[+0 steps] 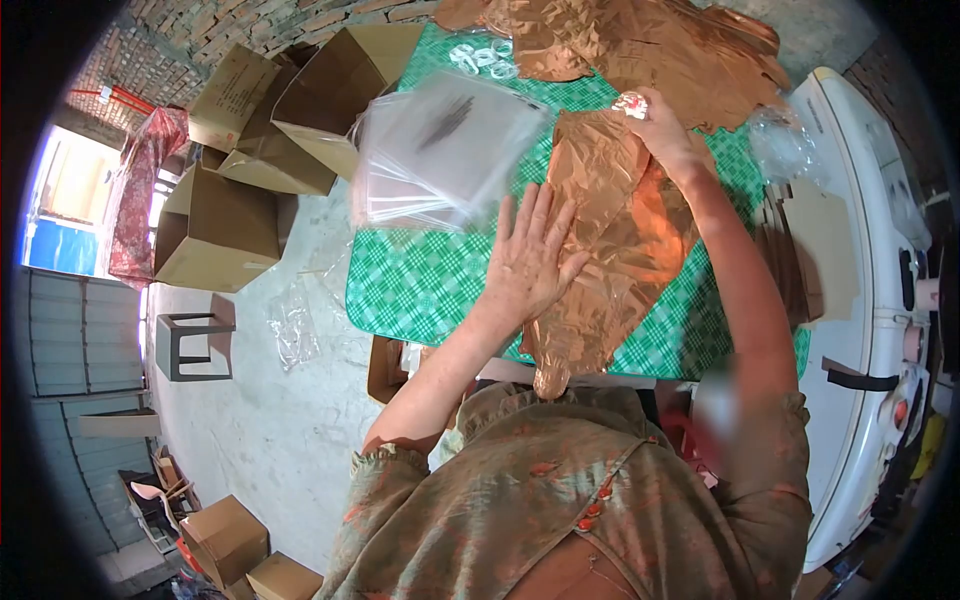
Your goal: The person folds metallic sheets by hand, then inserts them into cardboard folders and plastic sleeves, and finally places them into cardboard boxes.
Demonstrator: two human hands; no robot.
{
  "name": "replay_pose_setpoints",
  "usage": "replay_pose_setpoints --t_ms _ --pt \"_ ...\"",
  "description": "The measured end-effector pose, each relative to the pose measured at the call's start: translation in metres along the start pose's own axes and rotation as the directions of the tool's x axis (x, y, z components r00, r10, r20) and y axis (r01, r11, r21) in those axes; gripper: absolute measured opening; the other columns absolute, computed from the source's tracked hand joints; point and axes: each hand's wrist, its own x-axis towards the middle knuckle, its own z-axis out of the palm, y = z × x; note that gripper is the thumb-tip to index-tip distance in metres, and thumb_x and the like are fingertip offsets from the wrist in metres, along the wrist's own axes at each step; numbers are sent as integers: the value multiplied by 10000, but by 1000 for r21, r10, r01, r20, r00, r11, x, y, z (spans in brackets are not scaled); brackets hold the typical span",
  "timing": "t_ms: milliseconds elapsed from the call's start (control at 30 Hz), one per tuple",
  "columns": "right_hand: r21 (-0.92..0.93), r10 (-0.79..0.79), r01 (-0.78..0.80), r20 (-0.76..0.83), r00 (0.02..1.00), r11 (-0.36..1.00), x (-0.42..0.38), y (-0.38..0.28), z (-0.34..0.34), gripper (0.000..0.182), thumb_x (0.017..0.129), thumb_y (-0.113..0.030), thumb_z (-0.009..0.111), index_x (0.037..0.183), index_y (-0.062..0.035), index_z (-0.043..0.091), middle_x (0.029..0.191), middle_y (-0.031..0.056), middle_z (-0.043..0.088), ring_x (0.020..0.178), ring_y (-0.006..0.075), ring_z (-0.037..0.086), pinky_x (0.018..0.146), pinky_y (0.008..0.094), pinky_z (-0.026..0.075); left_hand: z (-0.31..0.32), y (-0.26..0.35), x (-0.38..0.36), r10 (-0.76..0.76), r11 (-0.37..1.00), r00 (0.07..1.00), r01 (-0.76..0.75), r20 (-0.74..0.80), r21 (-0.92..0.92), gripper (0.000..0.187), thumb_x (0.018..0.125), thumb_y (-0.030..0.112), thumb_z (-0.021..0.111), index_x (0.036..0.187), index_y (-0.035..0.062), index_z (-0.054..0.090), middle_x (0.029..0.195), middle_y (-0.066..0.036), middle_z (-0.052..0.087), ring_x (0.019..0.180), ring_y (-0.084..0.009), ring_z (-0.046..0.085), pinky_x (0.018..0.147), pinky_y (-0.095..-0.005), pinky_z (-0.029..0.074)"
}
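A crinkled copper-coloured foil piece [612,270], shaped like a deflated balloon, lies across the green checked tablecloth [420,285]. Its narrow rounded end hangs at the near table edge against my shirt. My left hand [530,255] rests flat on the foil's left side, fingers stretched and spread. At the foil's far right corner, my right hand [662,132] is closed around a small white-and-red item [630,103]; I cannot tell what it is. Just left of the foil lies a stack of clear plastic bags [440,150].
More copper foil [660,50] is heaped at the far table end, beside several white rings [485,58]. Clear crumpled plastic [785,145] lies at the right, near flat cardboard [825,240] and a white appliance [860,300]. Open cartons [220,225] and a stool [190,345] stand left.
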Motion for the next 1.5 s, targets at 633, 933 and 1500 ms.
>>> replay_pose_setpoints --t_ms 633,933,1500 --pt "-411 -465 783 639 613 467 -91 -27 50 649 1038 -416 491 1603 -122 368 1689 62 299 1583 265 199 1279 516 149 0 -1 3 -10 1000 999 10 47 13 739 1024 547 499 1575 65 403 1633 -247 339 1553 -409 248 1262 -593 151" --pt "-652 -273 668 611 743 360 -30 -10 31 637 1119 -484 271 1684 -213 157 1750 8 146 1617 224 67 1303 494 -34 1 0 3 -13 999 1000 14 25 -29 737 1030 544 488 1593 82 377 1656 -247 294 1557 -413 231 1265 -586 139" --pt "-626 -342 609 505 793 487 -27 -1 28 617 1074 -336 411 1657 -202 261 1736 3 214 1607 233 143 1300 544 45 -3 -4 75 126 985 970 -147 -208 -89 751 1015 435 552 1617 53 315 1664 -240 283 1555 -408 239 1268 -525 193"
